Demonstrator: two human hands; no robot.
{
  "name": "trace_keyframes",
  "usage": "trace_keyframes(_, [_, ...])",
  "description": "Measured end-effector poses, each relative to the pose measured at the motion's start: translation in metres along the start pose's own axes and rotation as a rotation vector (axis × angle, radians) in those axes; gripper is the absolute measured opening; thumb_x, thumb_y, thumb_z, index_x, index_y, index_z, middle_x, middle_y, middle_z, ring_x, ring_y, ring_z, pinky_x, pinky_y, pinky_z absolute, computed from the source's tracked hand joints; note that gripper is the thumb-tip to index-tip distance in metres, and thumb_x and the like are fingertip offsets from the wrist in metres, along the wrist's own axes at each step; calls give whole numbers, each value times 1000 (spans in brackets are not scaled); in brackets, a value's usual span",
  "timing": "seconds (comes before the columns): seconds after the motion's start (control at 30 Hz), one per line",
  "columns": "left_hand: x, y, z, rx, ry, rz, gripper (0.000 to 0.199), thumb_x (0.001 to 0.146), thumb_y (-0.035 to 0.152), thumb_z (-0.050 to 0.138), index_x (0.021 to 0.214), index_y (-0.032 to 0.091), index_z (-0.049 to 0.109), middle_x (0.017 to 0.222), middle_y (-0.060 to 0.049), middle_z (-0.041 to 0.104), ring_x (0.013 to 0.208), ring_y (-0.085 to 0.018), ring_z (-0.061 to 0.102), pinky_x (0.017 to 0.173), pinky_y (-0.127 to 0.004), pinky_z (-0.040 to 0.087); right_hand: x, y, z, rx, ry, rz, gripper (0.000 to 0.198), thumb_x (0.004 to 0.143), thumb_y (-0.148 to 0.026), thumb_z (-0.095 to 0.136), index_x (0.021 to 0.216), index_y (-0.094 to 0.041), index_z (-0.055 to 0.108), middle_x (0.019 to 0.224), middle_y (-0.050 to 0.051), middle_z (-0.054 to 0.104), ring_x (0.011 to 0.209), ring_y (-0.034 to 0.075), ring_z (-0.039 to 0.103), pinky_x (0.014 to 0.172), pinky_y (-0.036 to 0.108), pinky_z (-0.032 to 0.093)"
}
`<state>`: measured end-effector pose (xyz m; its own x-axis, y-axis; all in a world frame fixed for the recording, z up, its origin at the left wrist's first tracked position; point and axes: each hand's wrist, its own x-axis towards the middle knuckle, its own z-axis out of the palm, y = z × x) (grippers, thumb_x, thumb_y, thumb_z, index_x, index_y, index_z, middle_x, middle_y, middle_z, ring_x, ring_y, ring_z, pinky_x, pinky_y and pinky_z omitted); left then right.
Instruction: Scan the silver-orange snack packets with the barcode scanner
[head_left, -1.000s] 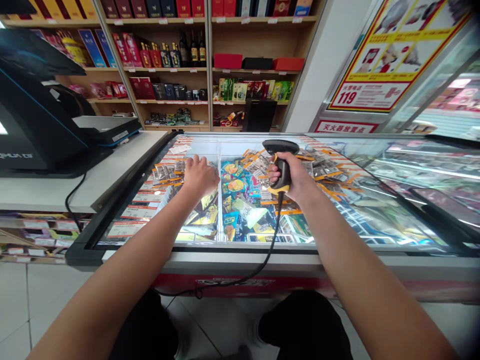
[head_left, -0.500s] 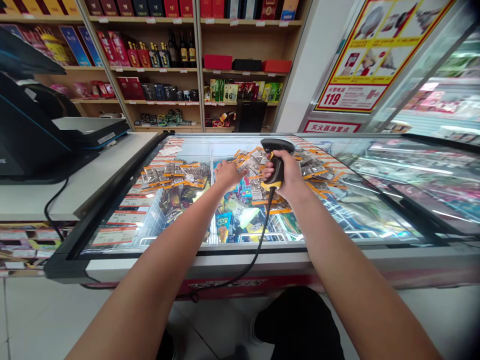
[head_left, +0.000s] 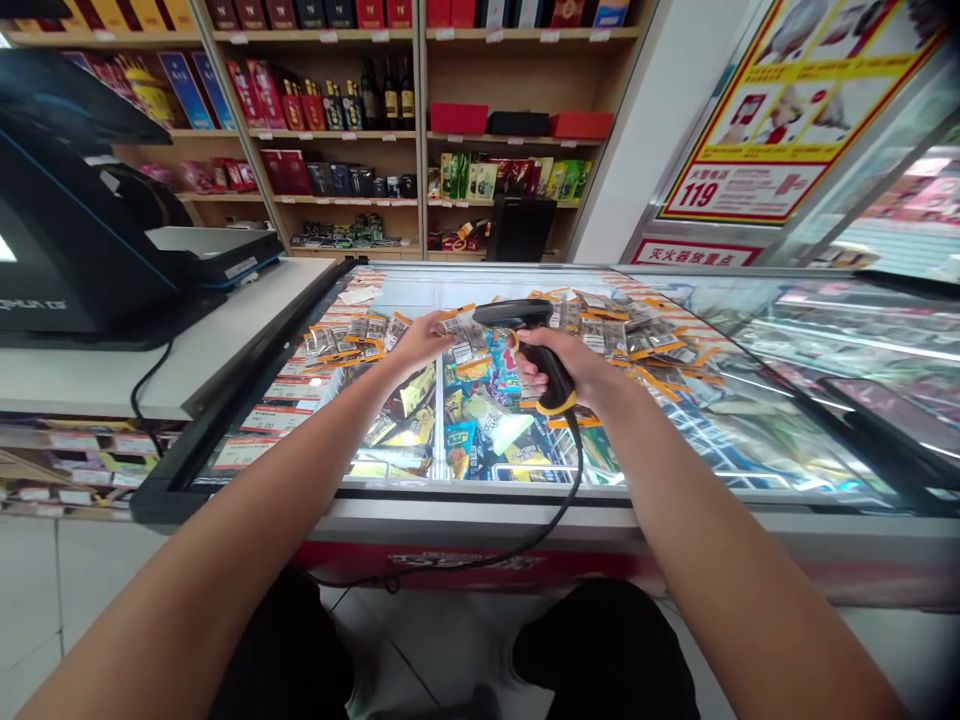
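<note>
The orange-edged packet [head_left: 466,345], just above the middle of the frame, looks light, soft and probably slick, best pinched flat by an edge. The left hand [head_left: 421,342] seems to do so, thumb and fingers nearly together at its left side. Right of centre, the right hand [head_left: 574,362] is wrapped around the grip of a stiff, likely heavier scanner [head_left: 516,314], its head near the packet.

Both arms [head_left: 247,530] fwd, L hand [head_left: 421,342] palm-down & pinching, R hand [head_left: 559,362] in curled grip
</note>
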<state>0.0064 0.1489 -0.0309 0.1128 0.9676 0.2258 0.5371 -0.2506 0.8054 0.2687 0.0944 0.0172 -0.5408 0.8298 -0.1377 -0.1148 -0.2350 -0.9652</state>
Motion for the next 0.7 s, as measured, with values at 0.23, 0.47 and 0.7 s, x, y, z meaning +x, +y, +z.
trace_keyframes(0.23, [-26, 4, -13, 74, -54, -32, 53, 92, 26, 63, 145, 21, 59, 93, -5, 67, 81, -20, 65, 71, -31, 51, -10, -3, 14, -152, -109, 50, 32, 87, -43, 76, 73, -22, 56, 55, 0, 52, 46, 10, 40, 41, 22, 38])
trace_keyframes(0.47, [-28, 14, -9, 50, -85, -36, 49, 93, 24, 63, 141, 16, 60, 91, -5, 65, 79, -19, 62, 70, -30, 47, -3, 3, 4, -116, -105, 73, 31, 86, -46, 78, 83, -20, 62, 58, 0, 54, 48, 11, 42, 43, 22, 41])
trace_keyframes(0.7, [-27, 17, -19, 198, 31, -102, 43, 96, 30, 55, 136, 15, 57, 98, -10, 69, 83, -24, 66, 69, -33, 49, 1, 2, -2, 16, -41, 29, 32, 84, -44, 82, 84, -21, 59, 60, -1, 54, 48, 10, 42, 41, 23, 39])
